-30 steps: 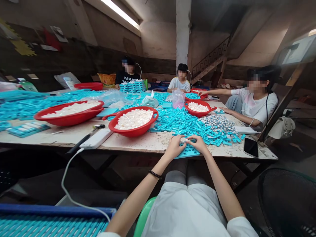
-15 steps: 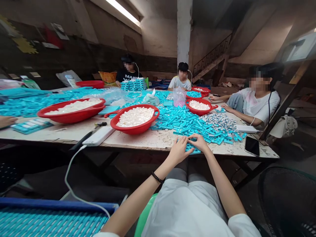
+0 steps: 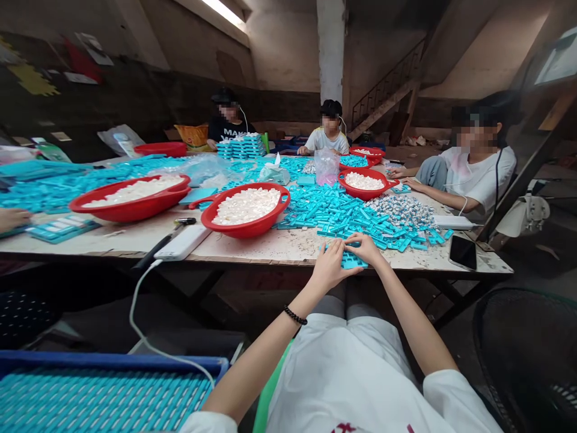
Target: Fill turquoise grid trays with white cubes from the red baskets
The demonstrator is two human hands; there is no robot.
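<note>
At the table's front edge lie blue plastic pieces (image 3: 354,261), partly covered by both hands. My left hand (image 3: 331,262) rests flat over their left side, fingers extended forward and thumb stretched to the right. My right hand (image 3: 363,248) is at their upper right, thumb and forefinger brought together near the left fingertips; what is between them is too small to make out. Just beyond the hands spreads a heap of loose blue pieces (image 3: 324,207), with a pile of small white-and-blue parts (image 3: 401,211) at its right.
Red baskets of white pieces (image 3: 247,207) (image 3: 135,195) stand left of the heap. A white power bank (image 3: 183,242) and a phone (image 3: 463,252) lie near the edge. Several people sit around the table (image 3: 252,248). A blue crate (image 3: 112,359) is at lower left.
The camera view has shifted slightly. My right hand's thumb and forefinger have moved in closer to my left fingertips. My left hand stays over the blue pieces.
</note>
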